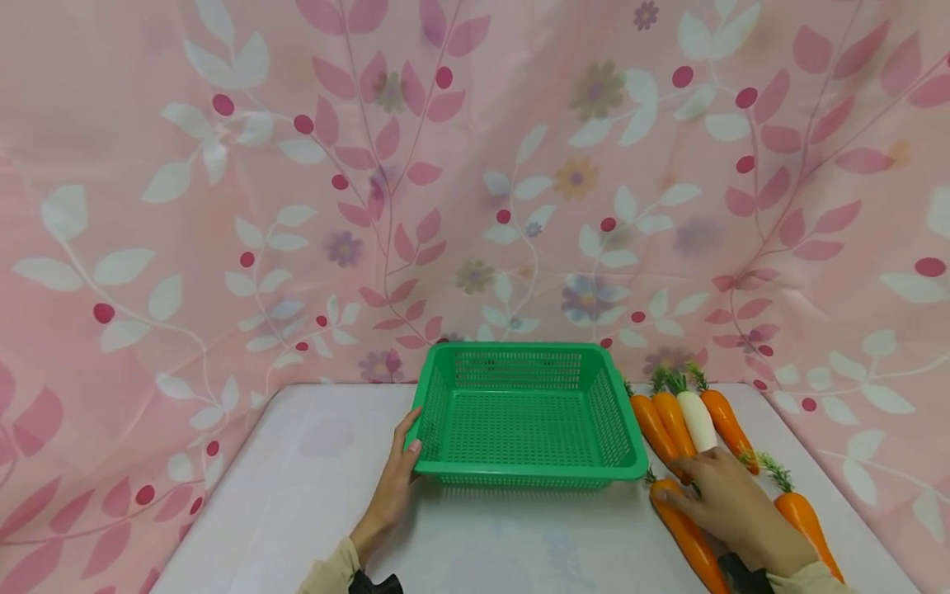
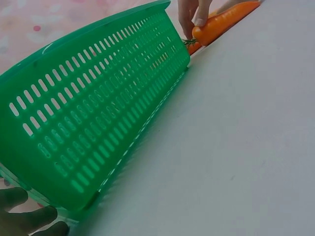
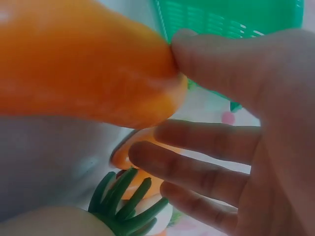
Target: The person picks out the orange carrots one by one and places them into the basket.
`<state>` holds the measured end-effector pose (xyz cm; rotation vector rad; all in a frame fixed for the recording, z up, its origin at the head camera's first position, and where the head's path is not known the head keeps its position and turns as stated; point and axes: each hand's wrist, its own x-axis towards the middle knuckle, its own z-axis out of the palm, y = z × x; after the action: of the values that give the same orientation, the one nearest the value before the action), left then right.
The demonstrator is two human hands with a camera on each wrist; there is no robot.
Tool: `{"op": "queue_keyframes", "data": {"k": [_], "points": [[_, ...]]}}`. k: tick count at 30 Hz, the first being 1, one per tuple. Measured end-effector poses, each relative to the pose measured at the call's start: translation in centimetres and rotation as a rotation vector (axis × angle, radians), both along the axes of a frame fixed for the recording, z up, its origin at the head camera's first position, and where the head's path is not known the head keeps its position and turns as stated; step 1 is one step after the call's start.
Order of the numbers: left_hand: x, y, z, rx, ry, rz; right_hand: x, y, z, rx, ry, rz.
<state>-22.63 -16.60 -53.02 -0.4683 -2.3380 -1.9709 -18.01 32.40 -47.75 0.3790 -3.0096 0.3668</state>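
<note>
While gripped, carrot (image 1: 686,532) lies diagonal, leafy top (image 1: 651,476) toward basket (image 1: 524,412).

On the table (image 1: 312,495) the basket (image 1: 523,412) sits at centre, the left hand (image 1: 393,483) touching its rim at 9 o'clock, a row of carrots (image 1: 668,421) at 3 o'clock, and the right hand (image 1: 731,507) lying on one carrot (image 1: 686,532) at 4 o'clock.

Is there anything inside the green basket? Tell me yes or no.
No. In the head view the green basket shows only its bare mesh floor; the carrots lie beside it.
</note>
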Motion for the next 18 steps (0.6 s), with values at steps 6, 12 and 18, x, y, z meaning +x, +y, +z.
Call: {"op": "queue_keyframes", "data": {"k": [6,12,18], "points": [[0.0,0.2,-0.2,-0.006,0.01,0.014,0.1,-0.1,-0.3,-0.03,-0.045,0.005],[0.0,-0.3,-0.5,0.023,0.037,-0.057,0.0,-0.3,0.0,-0.022,-0.134,-0.009],[-0.3,-1.0,-1.0,0.043,0.053,-0.121,-0.1,0.0,-0.3,-0.024,-0.123,0.029]]}}
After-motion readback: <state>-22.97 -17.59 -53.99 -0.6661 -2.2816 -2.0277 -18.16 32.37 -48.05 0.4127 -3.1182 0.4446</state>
